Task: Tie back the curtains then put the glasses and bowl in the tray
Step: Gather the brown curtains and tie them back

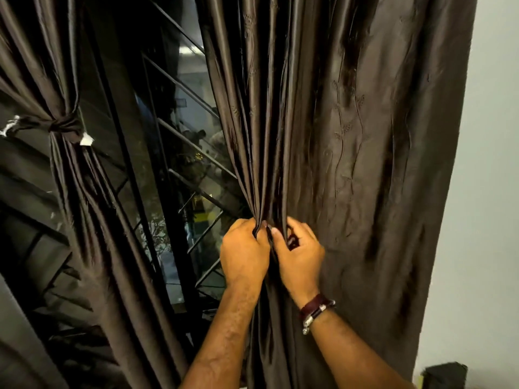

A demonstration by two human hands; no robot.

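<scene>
A dark brown satin curtain [351,136] hangs on the right half of the view, loose and unbound. My left hand [243,252] and my right hand [299,256] sit side by side at its left edge, both closed on bunched folds of the fabric. A dark bracelet is on my right wrist. On the left, a second brown curtain [60,80] is gathered and bound with a knotted tie-back [63,126] that has white ends. No glasses, bowl or tray appear in the view.
Between the two curtains is a dark window [179,164] with black metal bars and reflections in the glass. A pale wall [488,192] runs down the right side. A dark object [445,376] sits at the bottom right corner.
</scene>
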